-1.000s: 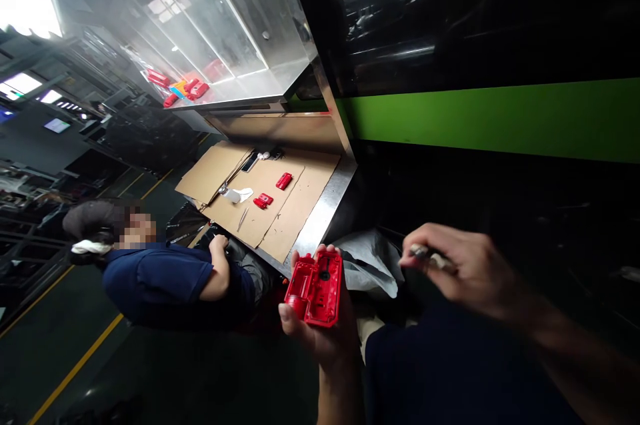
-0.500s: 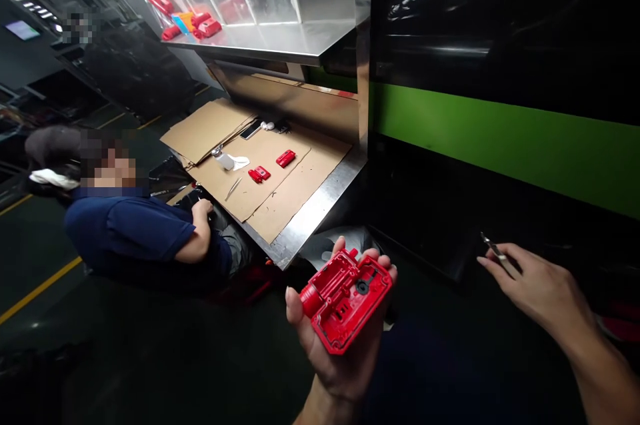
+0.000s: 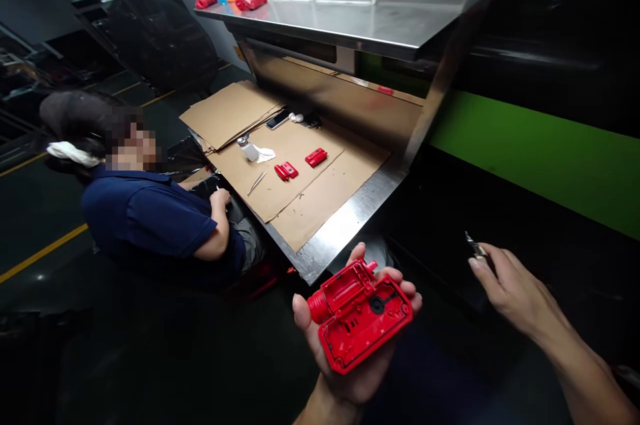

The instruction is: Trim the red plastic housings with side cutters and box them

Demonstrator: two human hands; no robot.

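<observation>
My left hand (image 3: 357,372) holds a red plastic housing (image 3: 357,325) from below, its hollow side facing up. Inside the housing are ribs, slots and a black round part; a ribbed cylindrical end points left. To the right, my right hand (image 3: 505,285) pinches a slim metal tool (image 3: 473,244) with a pointed tip, its kind too small to make out. The tool is apart from the housing. On the cardboard-covered table ahead lie a red plastic part (image 3: 287,171), another red part (image 3: 316,157) and tweezers (image 3: 257,183).
Beyond the table's metal edge (image 3: 340,232) are a small dispenser bottle (image 3: 247,149), a white cloth (image 3: 265,154), a phone (image 3: 278,119) and stacked cardboard (image 3: 230,112). A metal shelf (image 3: 350,22) overhangs the table. A co-worker in a blue shirt (image 3: 145,212) sits at the left.
The view has swung right, so the table sits larger and nearer. The housing in my left hand is turned slightly and lower. My right hand has come a little closer to it.
</observation>
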